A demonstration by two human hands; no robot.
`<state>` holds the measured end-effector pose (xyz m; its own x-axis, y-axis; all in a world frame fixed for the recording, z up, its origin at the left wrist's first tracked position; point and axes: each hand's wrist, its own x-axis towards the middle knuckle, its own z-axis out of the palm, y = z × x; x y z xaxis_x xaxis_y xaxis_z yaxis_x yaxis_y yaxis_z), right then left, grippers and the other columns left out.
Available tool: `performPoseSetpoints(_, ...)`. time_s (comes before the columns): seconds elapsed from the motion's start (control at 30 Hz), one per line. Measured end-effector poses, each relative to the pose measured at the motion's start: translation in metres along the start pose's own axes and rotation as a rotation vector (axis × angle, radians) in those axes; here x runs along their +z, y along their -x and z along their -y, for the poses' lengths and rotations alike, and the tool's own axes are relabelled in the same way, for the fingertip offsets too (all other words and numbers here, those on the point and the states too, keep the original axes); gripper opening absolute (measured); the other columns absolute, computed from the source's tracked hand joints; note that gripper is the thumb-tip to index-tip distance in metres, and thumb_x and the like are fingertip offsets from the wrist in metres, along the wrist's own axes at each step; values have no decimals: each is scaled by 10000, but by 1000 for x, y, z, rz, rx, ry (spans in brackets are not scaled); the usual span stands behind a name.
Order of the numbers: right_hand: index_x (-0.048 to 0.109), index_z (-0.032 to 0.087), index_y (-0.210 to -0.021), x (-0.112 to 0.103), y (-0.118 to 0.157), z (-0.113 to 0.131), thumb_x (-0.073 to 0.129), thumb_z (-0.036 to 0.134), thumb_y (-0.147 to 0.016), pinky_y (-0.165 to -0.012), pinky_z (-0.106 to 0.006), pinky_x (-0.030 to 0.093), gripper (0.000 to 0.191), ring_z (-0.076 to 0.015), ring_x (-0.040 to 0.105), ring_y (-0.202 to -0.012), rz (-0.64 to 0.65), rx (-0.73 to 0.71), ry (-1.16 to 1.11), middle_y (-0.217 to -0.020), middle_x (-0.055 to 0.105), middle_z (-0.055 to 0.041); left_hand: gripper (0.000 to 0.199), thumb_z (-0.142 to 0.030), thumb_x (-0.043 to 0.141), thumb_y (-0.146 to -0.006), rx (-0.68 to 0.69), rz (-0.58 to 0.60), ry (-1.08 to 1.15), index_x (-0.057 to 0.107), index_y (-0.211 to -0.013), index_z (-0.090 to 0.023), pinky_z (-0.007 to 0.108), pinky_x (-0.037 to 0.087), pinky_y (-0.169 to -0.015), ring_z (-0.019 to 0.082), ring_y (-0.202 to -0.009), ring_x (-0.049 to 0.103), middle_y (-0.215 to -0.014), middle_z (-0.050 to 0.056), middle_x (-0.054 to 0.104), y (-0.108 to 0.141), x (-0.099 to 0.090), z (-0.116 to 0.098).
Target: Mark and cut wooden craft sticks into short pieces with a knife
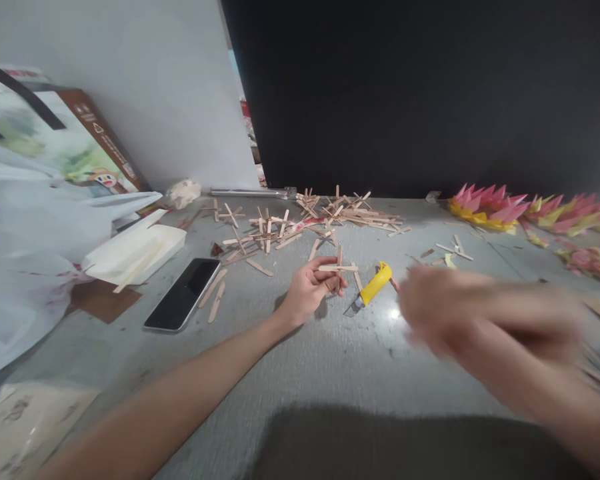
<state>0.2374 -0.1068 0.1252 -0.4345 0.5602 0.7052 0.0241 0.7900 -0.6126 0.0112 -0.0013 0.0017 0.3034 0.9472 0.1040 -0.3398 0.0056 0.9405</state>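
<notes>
My left hand (pixel 305 290) rests low over the grey table with its fingers curled round a few crossed wooden craft sticks (pixel 347 269). Just right of it lies a blade with a yellow handle (pixel 376 283), its metal end pointing down and left. My right hand (pixel 445 310) is further right, smeared by motion, so its fingers and anything in them cannot be made out. Behind my left hand is a loose pile of craft sticks (pixel 370 217), some of them joined into crosses.
A phone (pixel 184 293) and a paper tray (pixel 165 243) lie left, beside a white plastic bag (pixel 25 240). Pink and yellow paper flowers (pixel 490 205) line the back right. A dark panel (pixel 420 93) stands behind the table.
</notes>
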Motion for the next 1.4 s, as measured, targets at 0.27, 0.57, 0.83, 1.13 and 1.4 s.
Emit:
performPoseSetpoints(0.27,650,212,-973,14,-29,-125,471,406,-1050,-829,-366,465,275,-229,623,-891,75,693,213,-941,681,-59,449,-424,882,-820,17,41,-48,662,-1096,-147,260,518,-655,139,-618,675,-753,37,750,-5,-8,6)
performPoseSetpoints(0.57,634,219,-915,12,-25,-129,502,486,-1051,-752,-314,433,327,-180,560,-778,222,647,-59,-823,623,-20,356,-422,896,-799,16,-4,26,728,-921,-134,257,508,-679,125,-663,640,-771,46,728,-10,-8,5)
performPoseSetpoints(0.83,630,208,-860,-12,-18,-161,486,379,-1038,-675,-311,421,286,-185,578,-697,52,588,346,-740,637,-17,368,-390,886,-798,11,-68,-10,710,-995,-134,273,520,-683,140,-678,666,-804,72,767,-10,-8,8)
performPoseSetpoints(1.13,616,220,-1026,-30,-11,-158,669,437,-953,-929,-481,477,235,-336,598,-1065,437,446,811,-1092,645,-127,333,-394,832,-834,23,-71,-107,653,-974,-151,287,510,-729,144,-702,652,-848,93,785,-7,-8,9)
performPoseSetpoints(1.4,638,237,-1067,-15,-5,-156,679,311,-982,-919,-440,469,120,-303,621,-1098,746,298,587,-1124,673,-93,280,-316,785,-834,-11,-82,-37,563,-949,-191,261,444,-641,131,-602,610,-663,-28,639,-7,-6,6)
